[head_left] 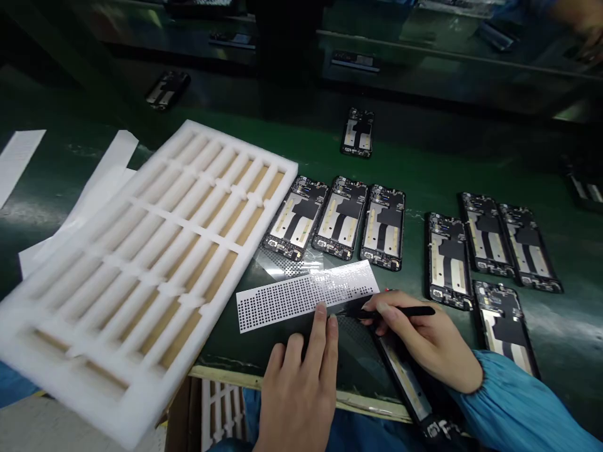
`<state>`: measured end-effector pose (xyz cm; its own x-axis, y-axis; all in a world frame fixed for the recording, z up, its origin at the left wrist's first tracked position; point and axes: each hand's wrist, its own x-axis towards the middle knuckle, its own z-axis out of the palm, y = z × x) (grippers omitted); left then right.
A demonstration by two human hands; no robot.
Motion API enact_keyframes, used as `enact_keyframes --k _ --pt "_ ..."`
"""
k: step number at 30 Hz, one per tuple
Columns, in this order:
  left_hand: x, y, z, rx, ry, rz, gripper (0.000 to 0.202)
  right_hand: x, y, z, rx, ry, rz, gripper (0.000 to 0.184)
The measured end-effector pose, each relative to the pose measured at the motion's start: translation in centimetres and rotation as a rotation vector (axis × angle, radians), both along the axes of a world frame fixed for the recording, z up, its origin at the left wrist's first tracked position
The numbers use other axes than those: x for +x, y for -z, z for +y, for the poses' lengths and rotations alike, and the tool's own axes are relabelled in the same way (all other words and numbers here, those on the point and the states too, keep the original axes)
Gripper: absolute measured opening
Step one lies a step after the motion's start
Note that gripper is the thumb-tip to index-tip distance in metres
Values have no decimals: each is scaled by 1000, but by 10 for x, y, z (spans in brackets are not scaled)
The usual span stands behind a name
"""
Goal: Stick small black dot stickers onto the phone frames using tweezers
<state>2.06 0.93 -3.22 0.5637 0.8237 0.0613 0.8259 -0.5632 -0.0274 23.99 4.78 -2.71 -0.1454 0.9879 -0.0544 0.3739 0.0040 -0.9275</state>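
A white sheet of small black round stickers (277,302) lies on the green bench in front of me. My left hand (301,376) rests flat with fingers stretched, its index fingertip touching the sheet's lower edge. My right hand (424,336) pinches slim black tweezers (417,311); their tip points left toward the sheet's lower edge and is hard to make out. Beneath my right hand a phone body without its back cover (407,383) lies tilted at the bench edge, partly covered by the hand and sleeve. A clear perforated sheet (287,263) sits partly under the sticker sheet.
A white foam tray (221,242) with long slots fills the left side. Several opened phone bodies (384,226) lie beyond the sheet, and more phone bodies (447,260) are on the right. White papers (94,182) lie far left. A co-worker's hand (579,16) shows at top right.
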Motion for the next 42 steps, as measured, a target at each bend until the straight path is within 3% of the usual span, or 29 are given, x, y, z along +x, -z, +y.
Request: enact_keyframes --k 7,11,13,15,17,19,20,22,23,25,32,39,42 --pt "1 -7 5 -19 29 34 63 -2 -3 0 4 -2 0 24" --pt "-3 0 4 -28 21 2 65 -3 -1 0 -6 -22 -11 23" --pt "-4 6 0 -24 21 -119 66 -4 -1 0 -10 -4 -1 24" --pt "-5 9 -5 -74 -87 -401 64 -4 -5 -1 -6 47 28 25" --pt "-2 6 -10 -277 -353 -793 53 -3 -11 -4 -3 94 42 31" --pt "1 -3 -11 -699 -615 -1177 35 -1 -21 -9 19 126 45 34" --pt "4 -8 -10 -953 -656 -1354 31 0 -25 -12 36 121 49 33" --pt "8 -18 -5 -1400 -602 -1646 32 0 -31 -17 77 91 73 27" --pt "9 -22 -1 -1551 -549 -1748 32 0 -33 -20 87 67 87 25" --pt "11 -25 5 -1698 -484 -1870 30 0 -33 -23 91 23 105 22" --pt "15 -21 7 -1756 -418 -1913 27 3 -28 -23 104 29 66 21" --pt "14 -31 7 -1755 -572 -1761 31 2 -27 -24 92 -22 140 22" --pt "15 -32 7 -1749 -573 -1756 34 0 -26 -25 106 -23 171 23"
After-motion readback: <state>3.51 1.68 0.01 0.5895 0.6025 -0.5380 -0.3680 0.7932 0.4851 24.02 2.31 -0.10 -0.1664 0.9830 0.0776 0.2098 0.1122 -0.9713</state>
